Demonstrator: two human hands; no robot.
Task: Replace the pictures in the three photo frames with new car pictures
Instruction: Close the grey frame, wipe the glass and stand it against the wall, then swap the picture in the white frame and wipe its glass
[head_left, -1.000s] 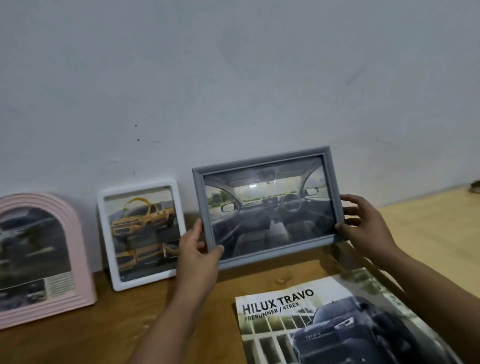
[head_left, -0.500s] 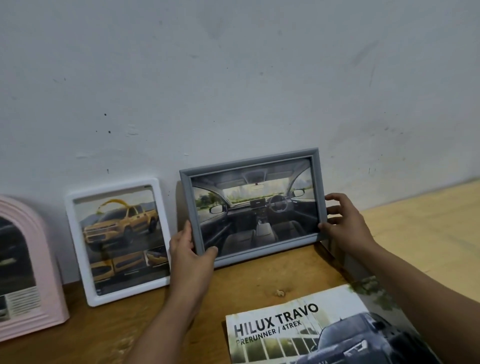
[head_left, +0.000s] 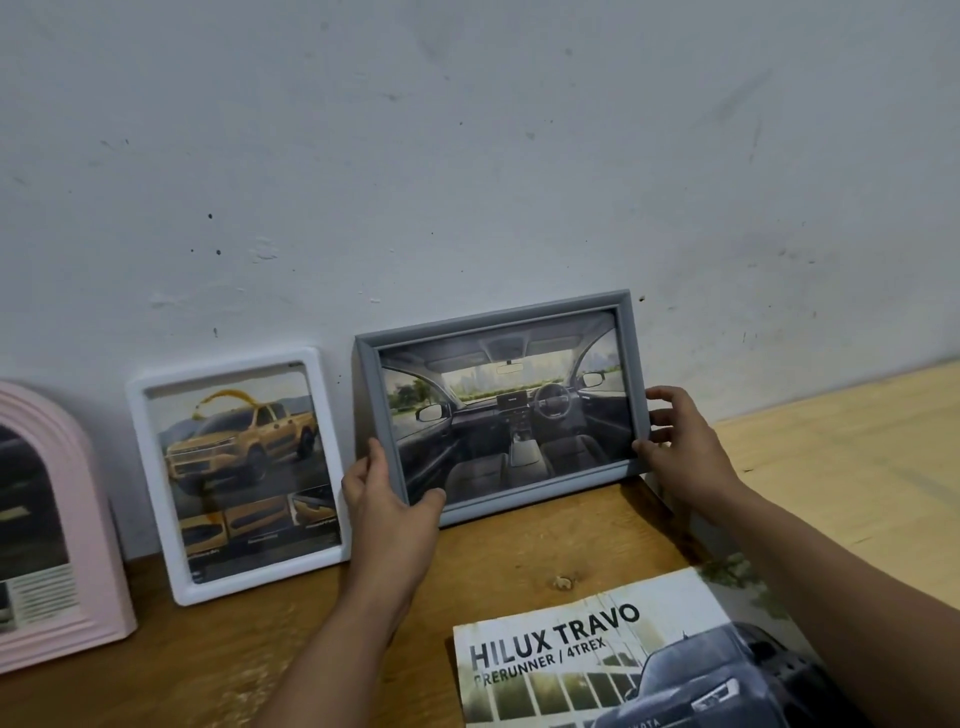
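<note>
Now both hands grip the grey rectangular plastic photo frame (head_left: 501, 405): left hand (head_left: 387, 506) pinches its lower-left corner, right hand (head_left: 680, 447) its right edge. Left of it stands the white rectangular frame (head_left: 236, 475).

A pale grey-white plaster wall (head_left: 467, 156) with small dark specks and scuffs fills the view toward 12 o'clock. Below it, a wooden table (head_left: 519, 561) is brown at 6 o'clock, lighter at 3 o'clock.

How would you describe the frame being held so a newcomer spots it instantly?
Along the white wall, three frames stand on the wooden table. The rightmost, a grey rectangular landscape frame, sits between both hands. Unlike the white portrait frame and pink arched frame, it shows a car interior.
</note>
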